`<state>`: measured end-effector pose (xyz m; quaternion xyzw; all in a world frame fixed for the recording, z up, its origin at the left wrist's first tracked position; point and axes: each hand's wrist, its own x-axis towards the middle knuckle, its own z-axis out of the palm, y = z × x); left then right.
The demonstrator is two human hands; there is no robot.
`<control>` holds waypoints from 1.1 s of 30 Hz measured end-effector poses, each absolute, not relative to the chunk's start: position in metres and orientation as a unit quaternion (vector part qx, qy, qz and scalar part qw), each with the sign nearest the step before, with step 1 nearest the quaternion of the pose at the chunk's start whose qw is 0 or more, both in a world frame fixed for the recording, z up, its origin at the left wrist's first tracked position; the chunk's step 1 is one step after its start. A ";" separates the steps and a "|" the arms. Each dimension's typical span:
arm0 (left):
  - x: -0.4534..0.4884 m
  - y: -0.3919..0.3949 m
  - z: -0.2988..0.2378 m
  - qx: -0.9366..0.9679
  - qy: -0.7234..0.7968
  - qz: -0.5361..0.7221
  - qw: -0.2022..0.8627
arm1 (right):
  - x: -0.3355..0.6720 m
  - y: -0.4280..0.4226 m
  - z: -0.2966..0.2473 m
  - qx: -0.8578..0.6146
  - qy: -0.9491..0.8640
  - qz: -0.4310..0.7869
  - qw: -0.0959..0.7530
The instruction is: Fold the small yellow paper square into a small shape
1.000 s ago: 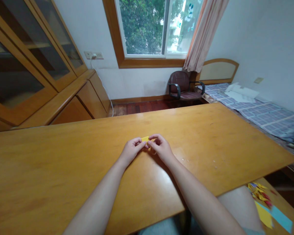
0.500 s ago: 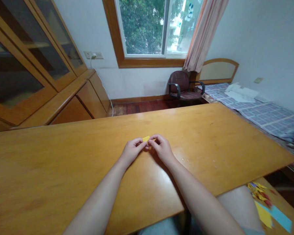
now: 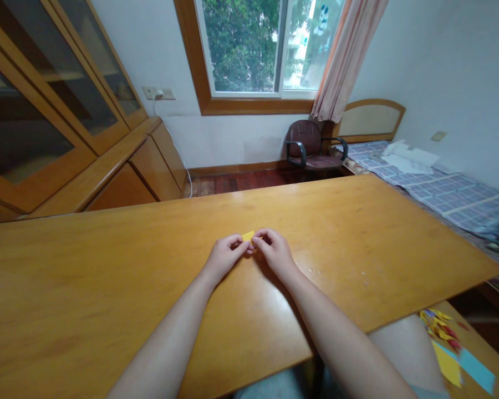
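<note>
A small piece of yellow paper (image 3: 248, 236) is pinched between both hands, just above the middle of the wooden table (image 3: 108, 277). My left hand (image 3: 225, 254) closes thumb and fingers on its left side. On its right side, my right hand (image 3: 274, 247) grips it the same way, fingers curled. The fingertips of the two hands nearly meet and cover the paper's lower part, so its full shape is hidden.
Tiny clear bits (image 3: 316, 271) lie on the table to the right. Lower right, a bench (image 3: 484, 338) bears a pile of folded yellow and red pieces (image 3: 441, 328), yellow sheets (image 3: 448, 366) and blue sheets (image 3: 477, 370). Beyond the table stand a chair (image 3: 310, 144) and a bed (image 3: 441, 191).
</note>
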<state>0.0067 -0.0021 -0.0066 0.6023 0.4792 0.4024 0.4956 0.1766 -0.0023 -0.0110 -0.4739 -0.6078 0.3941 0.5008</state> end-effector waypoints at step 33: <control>0.006 -0.001 -0.007 0.601 0.478 0.387 0.510 | 0.173 -0.003 -0.011 -0.422 -0.489 0.517 0.562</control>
